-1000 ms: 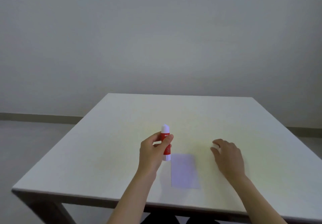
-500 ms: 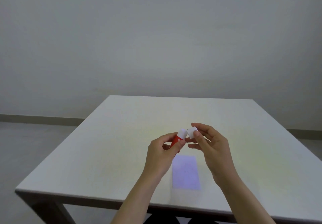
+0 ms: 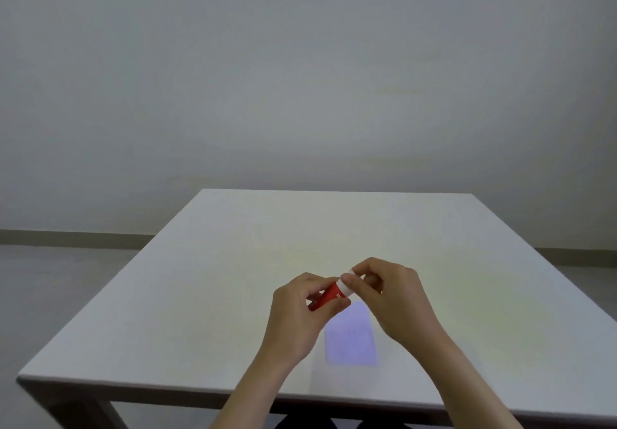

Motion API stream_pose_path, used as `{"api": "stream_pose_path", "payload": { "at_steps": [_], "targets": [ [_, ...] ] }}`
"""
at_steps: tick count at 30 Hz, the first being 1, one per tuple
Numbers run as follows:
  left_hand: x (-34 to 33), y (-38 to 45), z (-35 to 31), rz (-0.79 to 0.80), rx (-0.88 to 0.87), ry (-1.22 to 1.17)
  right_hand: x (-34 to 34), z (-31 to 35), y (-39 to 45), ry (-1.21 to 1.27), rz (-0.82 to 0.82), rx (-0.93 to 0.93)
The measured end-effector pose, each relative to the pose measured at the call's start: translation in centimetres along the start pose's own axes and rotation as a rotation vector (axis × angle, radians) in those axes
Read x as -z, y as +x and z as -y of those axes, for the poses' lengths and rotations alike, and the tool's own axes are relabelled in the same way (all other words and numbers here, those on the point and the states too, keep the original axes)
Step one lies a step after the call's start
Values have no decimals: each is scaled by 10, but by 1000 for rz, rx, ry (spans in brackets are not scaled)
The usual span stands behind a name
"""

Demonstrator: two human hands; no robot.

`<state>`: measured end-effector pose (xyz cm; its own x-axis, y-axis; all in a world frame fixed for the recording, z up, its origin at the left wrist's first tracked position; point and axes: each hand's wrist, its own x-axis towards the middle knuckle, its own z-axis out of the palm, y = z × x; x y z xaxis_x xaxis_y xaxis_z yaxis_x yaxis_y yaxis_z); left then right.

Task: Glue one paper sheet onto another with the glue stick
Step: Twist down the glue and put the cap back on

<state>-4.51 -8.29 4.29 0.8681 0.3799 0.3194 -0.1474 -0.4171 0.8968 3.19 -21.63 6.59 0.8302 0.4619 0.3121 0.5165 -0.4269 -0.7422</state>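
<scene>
Both hands meet above the near middle of the white surface [image 3: 207,295], holding a glue stick [image 3: 329,295] between them in the air. The left hand [image 3: 297,318] closes its grip around the red barrel, thumb and fingers wrapped about the lower part so that only a strip of red shows between them. The stick lies tilted, its base low toward the left hand and its white end raised toward the right.

The right hand [image 3: 394,298] pinches that white end [image 3: 345,286] with thumb and forefinger, its grip closed on it while the other fingers curl behind. Whether the white part is a cap seated on the barrel or already loose cannot be told, since the fingers cover the joint.

Directly below the hands, a pale lavender paper sheet [image 3: 350,338] lies flat on the surface, near the front edge and a little right of centre. Its far edge is hidden behind the hands and the stick; the near edge and both sides show. The hands do not touch it. Only this one sheet can be made out; a second sheet under or beside it cannot be told apart from the white top.

Behind the surface stands a plain grey wall [image 3: 300,77].
</scene>
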Motion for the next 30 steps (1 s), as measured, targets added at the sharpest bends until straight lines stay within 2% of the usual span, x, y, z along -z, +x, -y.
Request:
{"api": "stream_pose_path", "payload": {
  "at_steps": [2, 4, 8, 10, 12, 15, 19, 21, 24, 26, 30],
  "targets": [
    [0, -1, 1, 19, -12, 25, -1, 0, -1, -209, 5, -51],
    [1, 1, 0, 47, -18, 34, 1, 0, -2, -276, 22, -77],
    [7, 9, -4, 75, 4, 29, 12, -4, -3, 143, 164, 5],
    [10, 12, -7, 99, -4, 48, 13, -5, -4, 234, 136, 46],
    [10, 13, -9, 124, -17, 82, 7, -3, -3, 155, 51, -1],
    [7, 10, -8, 145, -8, 104, 2, -2, -3, -97, 18, -112],
    [9, 11, -7, 123, 11, 77, 2, -5, -9, 43, 144, 55],
    [10, 12, -8, 136, 3, 91, 2, -4, -9, 109, 127, 69],
    [7, 11, -9, 148, 1, 163, 2, -3, -5, -165, 44, -60],
    [5, 10, -7, 148, 12, 207, 5, -4, -4, -288, 59, -106],
    [9, 12, -3, 112, 22, 176, 15, -8, -7, 30, 204, 23]
  ]
}}
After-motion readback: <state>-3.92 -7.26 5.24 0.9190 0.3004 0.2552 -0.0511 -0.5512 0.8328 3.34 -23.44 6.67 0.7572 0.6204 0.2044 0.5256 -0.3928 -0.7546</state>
